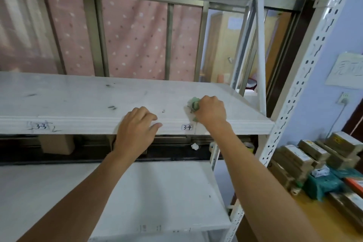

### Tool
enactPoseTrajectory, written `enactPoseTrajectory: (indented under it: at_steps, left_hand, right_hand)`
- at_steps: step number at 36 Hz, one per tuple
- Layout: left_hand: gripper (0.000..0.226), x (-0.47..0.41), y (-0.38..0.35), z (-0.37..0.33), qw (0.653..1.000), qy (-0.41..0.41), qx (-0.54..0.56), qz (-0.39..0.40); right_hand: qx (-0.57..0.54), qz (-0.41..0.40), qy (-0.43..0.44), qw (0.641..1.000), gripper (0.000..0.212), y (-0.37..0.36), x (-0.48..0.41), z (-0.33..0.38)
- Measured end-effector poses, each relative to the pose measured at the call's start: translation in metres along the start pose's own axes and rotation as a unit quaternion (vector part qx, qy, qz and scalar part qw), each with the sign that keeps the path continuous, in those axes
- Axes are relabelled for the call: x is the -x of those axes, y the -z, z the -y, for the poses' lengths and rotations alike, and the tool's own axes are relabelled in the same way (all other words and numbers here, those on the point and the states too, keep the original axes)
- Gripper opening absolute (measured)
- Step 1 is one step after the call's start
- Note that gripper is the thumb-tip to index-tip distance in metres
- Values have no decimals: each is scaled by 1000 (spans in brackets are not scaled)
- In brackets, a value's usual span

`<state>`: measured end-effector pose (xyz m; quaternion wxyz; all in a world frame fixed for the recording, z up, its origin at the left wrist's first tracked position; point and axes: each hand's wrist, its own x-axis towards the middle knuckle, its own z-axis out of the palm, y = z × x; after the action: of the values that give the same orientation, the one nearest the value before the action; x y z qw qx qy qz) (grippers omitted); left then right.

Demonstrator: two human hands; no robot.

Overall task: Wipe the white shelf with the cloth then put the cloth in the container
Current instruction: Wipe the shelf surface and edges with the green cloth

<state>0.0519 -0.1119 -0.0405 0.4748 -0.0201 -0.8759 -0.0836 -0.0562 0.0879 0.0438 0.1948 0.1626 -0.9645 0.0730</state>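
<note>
On the white shelf (pixel 78 100), the right hand (pixel 211 111) is clenching the cloth (pixel 193 105) bunched at its nine o'clock, while the left hand (pixel 137 125), fingers loosely together, is bracing the edge.

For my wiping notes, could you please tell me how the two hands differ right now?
The right hand is fisted around the green cloth on top of the shelf; the left hand holds nothing. The left hand's fingers drape over the shelf's front edge, nearer the middle. Both touch the same shelf.
</note>
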Motion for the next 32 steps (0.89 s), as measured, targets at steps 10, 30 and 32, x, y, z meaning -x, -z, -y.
enactPoseTrajectory:
  at_steps: [10,30,32]
  left_hand:
    - [27,12,14,48,997,-27,-28,-64]
    - [29,12,-2,53,987,-58,-4,-151]
    - [29,11,1,54,987,-67,0,-147]
  right_hand:
    - [24,9,-103,994,17,5,-23,-62]
    - [28,-29,163,986,19,-33,-14,77]
    - [11,-22,161,987,19,-31,-14,83]
